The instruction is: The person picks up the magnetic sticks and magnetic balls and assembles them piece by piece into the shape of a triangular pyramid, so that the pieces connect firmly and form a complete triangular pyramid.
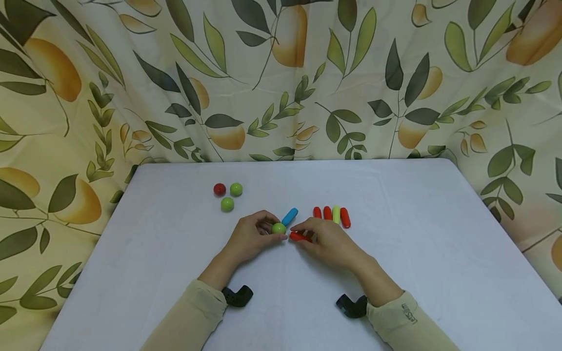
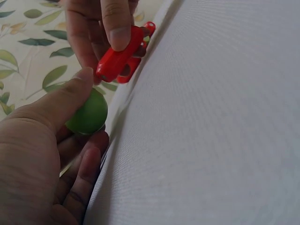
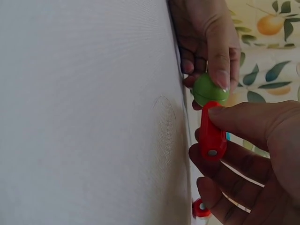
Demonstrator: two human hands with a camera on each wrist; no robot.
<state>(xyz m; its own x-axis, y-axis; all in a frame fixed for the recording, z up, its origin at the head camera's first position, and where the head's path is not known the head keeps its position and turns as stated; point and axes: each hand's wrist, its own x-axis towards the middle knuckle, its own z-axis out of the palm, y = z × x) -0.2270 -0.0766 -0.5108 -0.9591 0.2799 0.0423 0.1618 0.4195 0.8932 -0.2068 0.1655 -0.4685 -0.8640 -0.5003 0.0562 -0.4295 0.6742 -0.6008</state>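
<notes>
Between thumb and fingers, my left hand (image 1: 254, 236) pinches a green ball (image 2: 89, 112). A blue rod (image 1: 290, 216) slants up and away from that ball in the head view; whether the two are joined I cannot tell. Facing it, my right hand (image 1: 329, 241) pinches a red rod (image 3: 213, 133) with a silvery disc in its near end. The rod's far end is right at the green ball (image 3: 209, 90) in the right wrist view; contact is not certain.
Beyond my right hand, red rods (image 1: 345, 218) and a yellow-green rod (image 1: 336, 214) stand in a row. A red ball (image 1: 219, 189) and two green balls (image 1: 227, 204) lie at the back left of the white-covered table (image 1: 140, 234). A leaf-patterned cloth (image 1: 272, 122) hangs behind.
</notes>
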